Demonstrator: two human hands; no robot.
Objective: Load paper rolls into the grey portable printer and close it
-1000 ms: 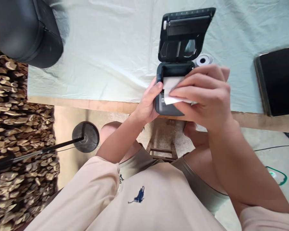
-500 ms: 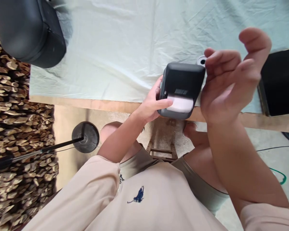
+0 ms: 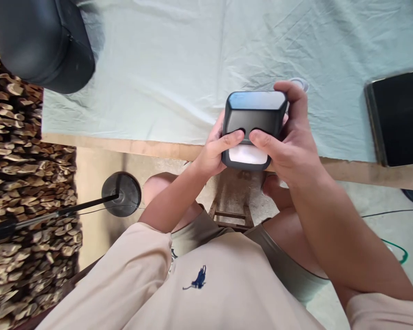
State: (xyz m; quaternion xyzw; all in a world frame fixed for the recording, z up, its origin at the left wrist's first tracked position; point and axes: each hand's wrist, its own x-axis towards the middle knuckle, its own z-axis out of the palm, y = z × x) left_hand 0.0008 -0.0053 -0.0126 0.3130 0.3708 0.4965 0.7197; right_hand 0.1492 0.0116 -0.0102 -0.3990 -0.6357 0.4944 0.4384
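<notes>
A small black label printer (image 3: 256, 120) is held over the table's near edge, its top tilted toward me. Inside its lower part shows a white paper roll (image 3: 248, 155). My left hand (image 3: 215, 149) grips the printer's left side, thumb on the front face. On the other side, my right hand (image 3: 294, 144) is closed around it, its thumb pressed close to the left one. Both hands' other fingers are mostly hidden behind the body. Just beyond my right index finger lies a round white roll-like thing (image 3: 301, 83), partly covered.
A pale cloth (image 3: 151, 68) covers the table. At the far left stands a black zip case (image 3: 44, 46); a dark-screened tablet (image 3: 401, 119) lies at the right. Below the table are a round stand base (image 3: 121, 194), a wooden stool (image 3: 230, 215) and a green cord (image 3: 404, 254). Stacked firewood (image 3: 30, 183) fills the left.
My right hand, raised with fingers apart beside the printer, has come down and left to grip it. The printer has shifted slightly left and its top face has tilted. My left hand still holds it.
</notes>
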